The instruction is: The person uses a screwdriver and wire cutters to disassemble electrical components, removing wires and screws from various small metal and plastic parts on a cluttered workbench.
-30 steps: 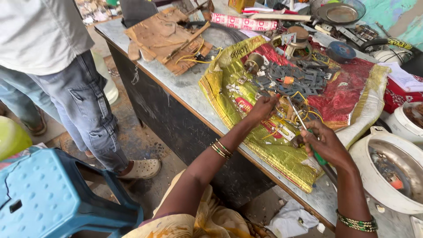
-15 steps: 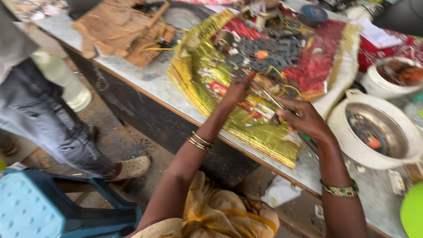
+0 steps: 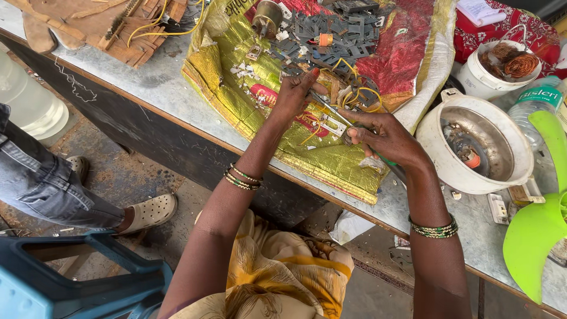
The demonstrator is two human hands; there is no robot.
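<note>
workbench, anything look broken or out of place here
Yes. A white cooker shell sits gutted beside the right hand, loose parts lying in its metal bowl. A detached green fan blade overhangs the bench edge. Small grey metal plates lie scattered over the gold and red sheet beyond the left hand.

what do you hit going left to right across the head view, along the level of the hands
Jeans leg → left hand → right hand → white pot → green fan blade
</note>
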